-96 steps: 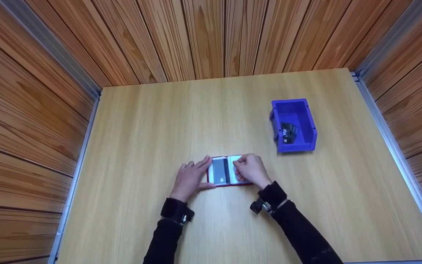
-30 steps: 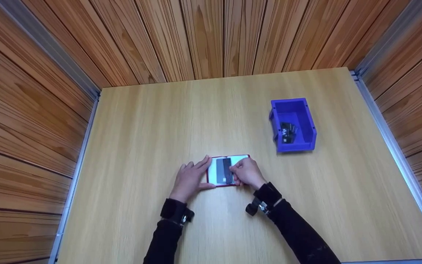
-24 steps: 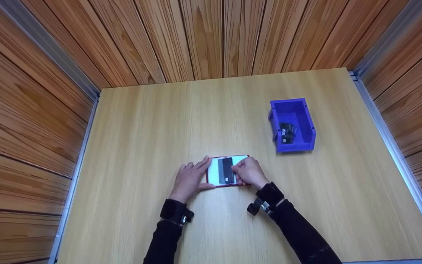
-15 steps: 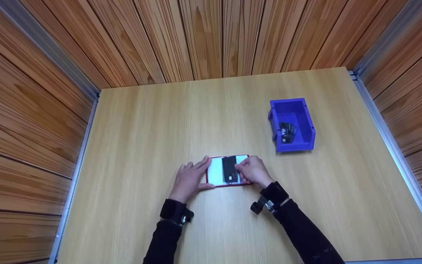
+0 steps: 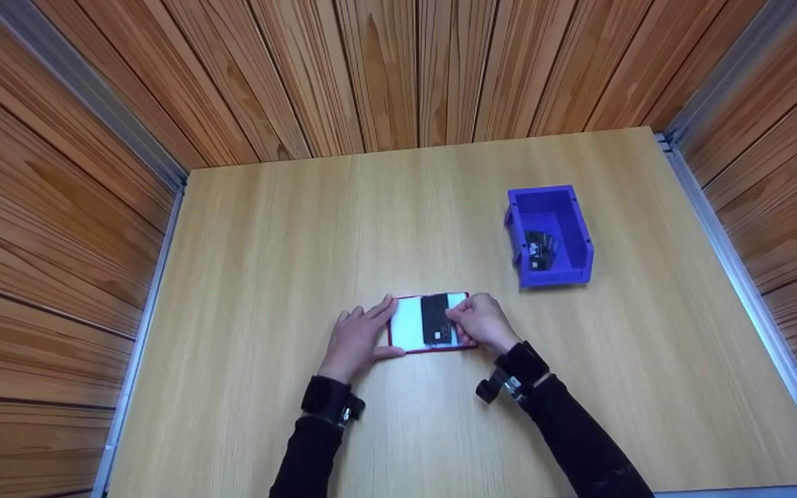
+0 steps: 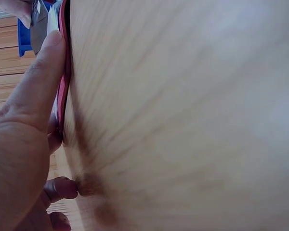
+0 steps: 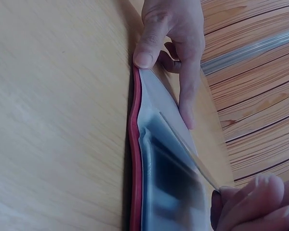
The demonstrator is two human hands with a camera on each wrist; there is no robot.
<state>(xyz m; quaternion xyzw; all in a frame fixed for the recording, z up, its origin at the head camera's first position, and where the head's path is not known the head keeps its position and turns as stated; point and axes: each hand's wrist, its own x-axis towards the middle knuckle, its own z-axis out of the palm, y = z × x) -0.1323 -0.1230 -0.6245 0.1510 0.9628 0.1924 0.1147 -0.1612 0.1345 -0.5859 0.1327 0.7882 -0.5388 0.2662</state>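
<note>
A red-covered card holder (image 5: 407,325) lies spread open on the table, its pale clear sleeves facing up. My left hand (image 5: 357,339) rests at its left end, thumb on the near corner and straight index finger at the far corner; the thumb also shows on the red edge in the right wrist view. My right hand (image 5: 481,324) pinches the right edge of a black card (image 5: 436,319) between thumb and fingertips. The card lies over the middle of the holder, and in the right wrist view it shows edge-on, tilted above a sleeve.
A blue-purple bin (image 5: 582,228) stands at the back right of the wooden table (image 5: 288,235), with several black cards (image 5: 540,250) inside, one marked "Vip". Wood-panelled walls (image 5: 371,76) enclose the table at the back and sides.
The right hand has taken hold of the black card and drawn it rightward from the left sleeve; it looked greyish under the film before and is plain black now. The left hand has stayed.
</note>
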